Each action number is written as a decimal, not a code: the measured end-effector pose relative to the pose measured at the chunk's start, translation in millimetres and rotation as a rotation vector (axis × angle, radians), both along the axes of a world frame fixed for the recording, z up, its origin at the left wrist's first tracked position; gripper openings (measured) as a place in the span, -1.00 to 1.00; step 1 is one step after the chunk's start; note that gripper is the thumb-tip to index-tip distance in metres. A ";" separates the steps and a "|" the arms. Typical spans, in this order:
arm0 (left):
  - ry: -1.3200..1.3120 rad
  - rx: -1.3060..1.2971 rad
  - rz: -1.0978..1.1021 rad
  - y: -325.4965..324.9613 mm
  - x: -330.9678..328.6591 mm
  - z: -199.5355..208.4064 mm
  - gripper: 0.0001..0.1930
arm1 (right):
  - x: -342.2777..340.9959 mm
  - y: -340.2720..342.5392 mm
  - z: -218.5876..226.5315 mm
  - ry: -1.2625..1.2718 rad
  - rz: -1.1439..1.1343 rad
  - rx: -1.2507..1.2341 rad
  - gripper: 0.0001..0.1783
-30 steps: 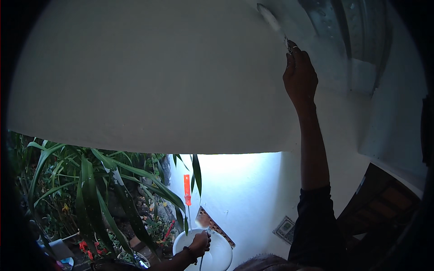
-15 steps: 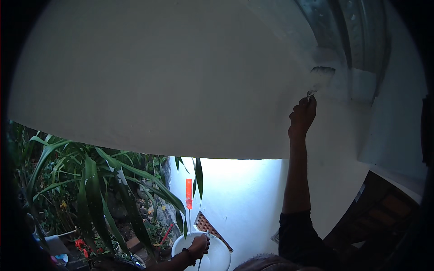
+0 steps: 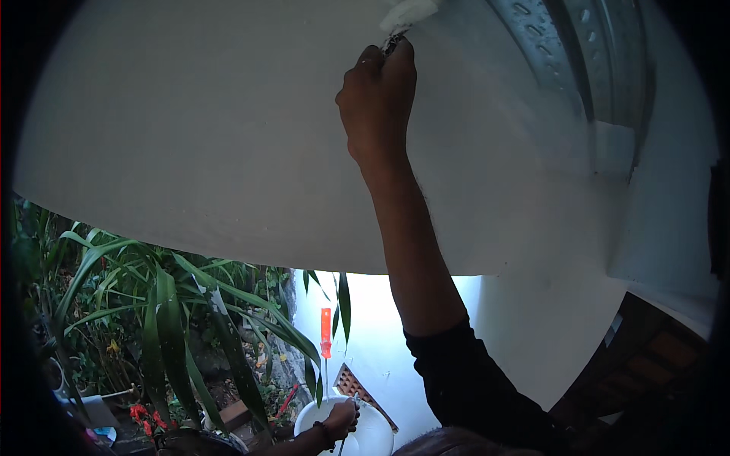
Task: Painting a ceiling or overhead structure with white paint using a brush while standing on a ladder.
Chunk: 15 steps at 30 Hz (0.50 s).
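Observation:
My right hand is raised high and closed around the paint-spotted handle of a flat paintbrush. White coats its head, which lies against the broad pale surface near the top of the view. Low in the middle, my left hand is a fist over a white bucket, gripping what looks like its thin wire handle. A screwdriver-like tool with an orange handle stands upright, its metal shaft running down to the bucket's rim. The bucket's contents are hard to make out.
Long-leaved green plants and red flowers fill the lower left. Embossed curved metal borders the pale surface at upper right. A brown wooden structure is at lower right, and a brown lattice piece sits behind the bucket.
My right hand has swept the paintbrush up and left across the pale surface, away from the corner by the metal. The left hand keeps its hold at the bucket.

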<state>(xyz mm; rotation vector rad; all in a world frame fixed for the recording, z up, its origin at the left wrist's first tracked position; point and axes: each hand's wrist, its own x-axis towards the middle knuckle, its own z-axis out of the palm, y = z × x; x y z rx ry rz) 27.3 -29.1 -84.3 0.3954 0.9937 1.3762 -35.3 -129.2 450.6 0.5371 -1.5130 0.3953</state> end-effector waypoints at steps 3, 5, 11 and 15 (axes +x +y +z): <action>-0.003 -0.004 0.009 -1.4 -2.9 -1.5 -0.78 | -2.6 -14.0 -16.1 0.046 -0.141 0.097 -0.91; -0.016 -0.008 0.019 -2.9 -3.7 -3.0 -0.78 | 7.4 -22.7 -21.5 0.097 -0.227 0.179 -0.87; 0.007 -0.007 0.004 -0.9 0.2 1.8 -0.80 | 67.4 23.9 27.9 0.111 -0.305 0.197 -0.78; -0.004 -0.006 0.015 2.6 -2.0 -5.6 -0.80 | 107.6 68.6 40.6 0.146 -0.379 0.164 -0.80</action>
